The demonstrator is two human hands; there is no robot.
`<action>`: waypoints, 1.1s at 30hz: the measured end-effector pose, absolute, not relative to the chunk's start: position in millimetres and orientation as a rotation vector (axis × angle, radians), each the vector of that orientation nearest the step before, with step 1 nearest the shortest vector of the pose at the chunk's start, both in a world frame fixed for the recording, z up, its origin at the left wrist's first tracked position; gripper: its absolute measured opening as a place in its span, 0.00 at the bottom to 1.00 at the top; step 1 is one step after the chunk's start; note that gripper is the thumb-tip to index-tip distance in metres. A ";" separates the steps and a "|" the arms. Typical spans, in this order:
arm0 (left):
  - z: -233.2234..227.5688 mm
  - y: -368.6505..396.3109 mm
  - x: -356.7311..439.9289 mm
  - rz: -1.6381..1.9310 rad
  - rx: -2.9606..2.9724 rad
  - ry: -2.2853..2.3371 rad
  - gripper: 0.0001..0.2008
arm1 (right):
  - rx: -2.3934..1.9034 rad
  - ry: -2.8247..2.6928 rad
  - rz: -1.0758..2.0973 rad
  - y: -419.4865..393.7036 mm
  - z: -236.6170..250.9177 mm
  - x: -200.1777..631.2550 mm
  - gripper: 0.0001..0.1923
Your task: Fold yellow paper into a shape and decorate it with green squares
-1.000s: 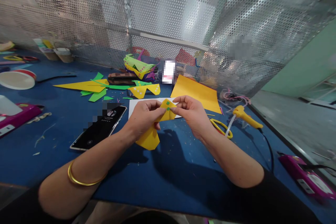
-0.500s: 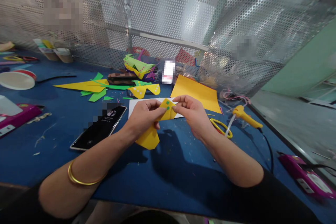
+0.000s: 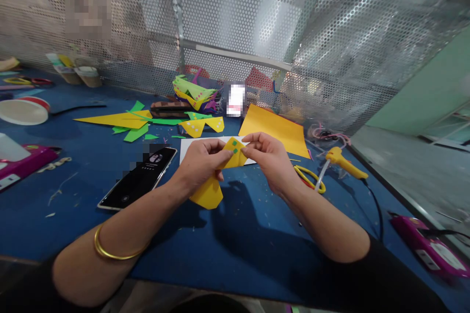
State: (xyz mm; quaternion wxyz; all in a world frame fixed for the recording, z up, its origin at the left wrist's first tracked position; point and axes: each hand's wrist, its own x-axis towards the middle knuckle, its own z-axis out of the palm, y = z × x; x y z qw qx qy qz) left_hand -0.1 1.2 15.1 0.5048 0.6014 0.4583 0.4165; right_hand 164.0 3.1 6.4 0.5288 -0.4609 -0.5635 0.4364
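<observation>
Workpiece: a folded yellow paper piece [image 3: 220, 171] is held above the blue table [image 3: 238, 244], just right of the phone [image 3: 141, 178].
Left hand [image 3: 201, 162]: pinched on its upper left.
Right hand [image 3: 267, 159]: pinched on its upper right tip.
Long axis: hangs down-left, nearer the left hand.

Two hands, left [image 3: 200, 161] and right [image 3: 270, 159], share one folded yellow paper [image 3: 220, 173] bearing two green dots [image 3: 235, 146]. On the table [image 3: 238, 249] lie one phone [image 3: 137, 183], one glue gun [image 3: 343, 162], one pair of scissors [image 3: 310, 178] and one orange sheet [image 3: 275, 129]. Two pink boxes show, one at the left edge [image 3: 22, 164] and one at the right [image 3: 429, 249].
</observation>
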 end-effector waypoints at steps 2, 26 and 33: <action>14.7 1.7 -0.3 1.004 1.446 1.104 0.08 | -1.105 -1.349 1.041 3.1 6.5 164.0 0.13; 12.7 6.2 -1.6 0.982 1.461 1.086 0.12 | -1.115 -1.352 0.977 5.0 5.1 165.5 0.12; 15.5 6.4 -3.6 0.955 1.434 1.088 0.10 | -1.147 -1.390 0.966 17.9 11.5 182.6 0.14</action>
